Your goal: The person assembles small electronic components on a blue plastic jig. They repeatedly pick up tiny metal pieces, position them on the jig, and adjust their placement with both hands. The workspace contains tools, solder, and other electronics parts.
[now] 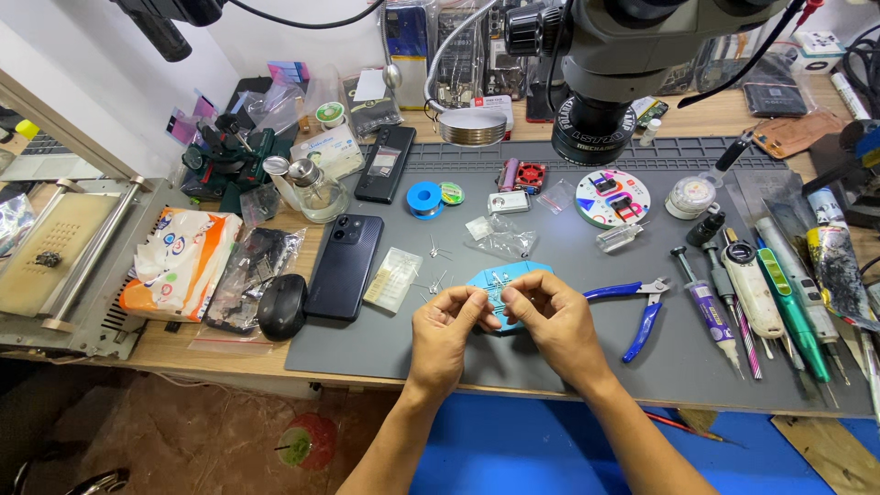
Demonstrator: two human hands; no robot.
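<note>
My left hand (446, 325) and my right hand (550, 316) meet over a light blue, flat plastic tray (518, 273) on the grey work mat (513, 348). The fingertips of both hands pinch a tiny silvery part between them; it is too small to identify. Small metal pins (438, 247) lie loose on the mat just beyond my left hand. A small clear bag (394, 280) of parts lies to the left of them.
A dark phone (344, 266) lies face down at the left, beside a black mouse (281, 307). Blue-handled cutters (642, 307) lie right of my hands. Several pens and drivers (761, 302) fill the right side. A microscope head (596, 64) hangs above the mat.
</note>
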